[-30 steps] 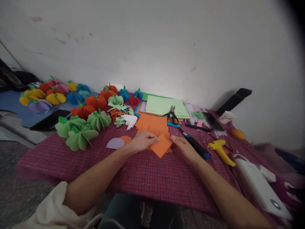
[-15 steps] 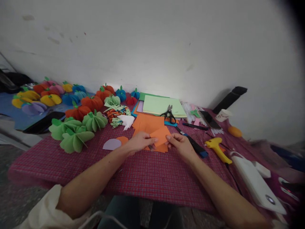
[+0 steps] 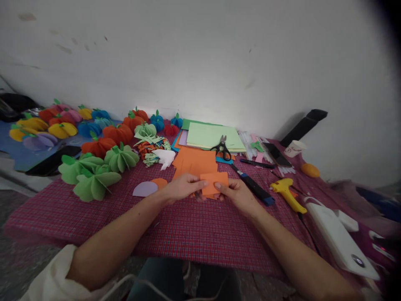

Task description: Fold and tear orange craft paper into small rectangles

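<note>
Between my two hands is a small piece of orange paper [image 3: 210, 179], held over the table's near middle. My left hand [image 3: 184, 186] pinches its left edge, thumb on top. On the right side my right hand [image 3: 234, 193] grips it, thumb across the front and fingers behind. More orange paper sheets [image 3: 196, 161] lie just beyond and under my hands. To the left rest a lilac paper half-circle [image 3: 145, 189] and an orange rounded piece [image 3: 160, 182]. Black-handled scissors [image 3: 222, 149] lie on a stack of light green paper [image 3: 200, 136] behind.
Several paper pumpkins [image 3: 117, 134] crowd the left side, green ones [image 3: 97, 184] nearest. Paper scraps [image 3: 153, 148] are piled beside them. Rightward lie a blue-and-black cutter [image 3: 255, 186], a yellow glue gun [image 3: 290, 196], a white power bank-like box [image 3: 338, 238], a phone [image 3: 277, 154] and a paper cup [image 3: 295, 148].
The orange paper has turned from a slant to nearly level, its front now facing me. My right hand has shifted its grip along the right side. The view has moved slightly.
</note>
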`<state>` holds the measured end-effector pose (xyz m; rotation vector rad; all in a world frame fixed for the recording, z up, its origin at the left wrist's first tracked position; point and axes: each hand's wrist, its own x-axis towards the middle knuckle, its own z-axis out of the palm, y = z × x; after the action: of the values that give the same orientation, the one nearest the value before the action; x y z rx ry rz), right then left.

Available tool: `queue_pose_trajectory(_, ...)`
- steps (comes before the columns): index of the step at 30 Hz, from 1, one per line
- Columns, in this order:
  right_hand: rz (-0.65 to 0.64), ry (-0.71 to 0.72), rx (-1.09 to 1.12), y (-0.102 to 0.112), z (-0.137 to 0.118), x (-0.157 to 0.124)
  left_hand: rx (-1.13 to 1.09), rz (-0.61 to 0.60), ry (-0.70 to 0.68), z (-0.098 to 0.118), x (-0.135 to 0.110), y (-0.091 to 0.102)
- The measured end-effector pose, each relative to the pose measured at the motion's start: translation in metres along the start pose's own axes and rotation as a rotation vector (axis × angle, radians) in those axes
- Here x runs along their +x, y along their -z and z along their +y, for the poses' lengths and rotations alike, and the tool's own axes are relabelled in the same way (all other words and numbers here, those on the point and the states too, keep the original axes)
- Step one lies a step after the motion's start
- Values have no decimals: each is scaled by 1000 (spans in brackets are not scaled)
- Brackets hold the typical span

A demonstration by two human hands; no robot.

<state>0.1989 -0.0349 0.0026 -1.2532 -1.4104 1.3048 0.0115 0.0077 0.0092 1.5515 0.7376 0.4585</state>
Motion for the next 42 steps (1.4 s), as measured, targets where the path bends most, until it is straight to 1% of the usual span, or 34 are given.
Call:
queue_pose_trajectory(2, -6, 5, -16, -1, -1, 0, -5, -55, 25, -1, -1, -1)
queue_pose_trajectory(5, -20, 9, -25, 0, -3, -1, 16, -96, 49, -4, -1, -1)
queue_pose_trajectory(8, 31, 39, -9, 1, -2, 0, 78, -145, 61, -5, -1, -1)
queue_pose_trajectory(9, 52, 48, -11, 1, -1, -1, 104, -132, 52, -5, -1, -1)
queue_pose_trajectory(10, 64, 56, -23, 1, 0, -1, 121, -88, 32, -4, 0, -1)
queue_pose_trajectory(13, 65, 87, -104, -2, 3, -2, 86, 84, -78, -3, 1, -2)
queue_pose_trajectory(15, 63, 114, -185, -5, 5, -2, 56, 129, -136, -3, 3, -3)
queue_pose_trajectory(19, 39, 132, -294, -7, 7, -3, 160, 153, -154, -7, 6, -3)
queue_pose_trajectory(21, 25, 130, -325, -6, 6, -3, 195, 147, -152, -10, 7, -3)
queue_pose_trajectory(23, 37, 134, -345, -5, 5, -2, 217, 138, -157, -11, 7, -3)
queue_pose_trajectory(27, 68, 160, -361, -5, 4, -2, 290, 125, -164, -11, 7, -4)
queue_pose_trajectory(30, 57, 170, -352, -9, 4, -3, 368, 106, -167, -9, 5, -5)
queue_pose_trajectory(33, 34, 171, -349, -10, 4, -4, 401, 87, -181, -7, 4, -5)
queue_pose_trajectory(35, 24, 166, -337, -6, 3, -3, 412, 89, -192, -6, 3, -4)
queue_pose_trajectory(38, 17, 128, -283, 6, 0, 1, 428, 118, -192, -6, 3, 0)
queue_pose_trajectory(42, 75, 111, -182, 17, -3, 6, 439, 171, -186, -6, 3, 2)
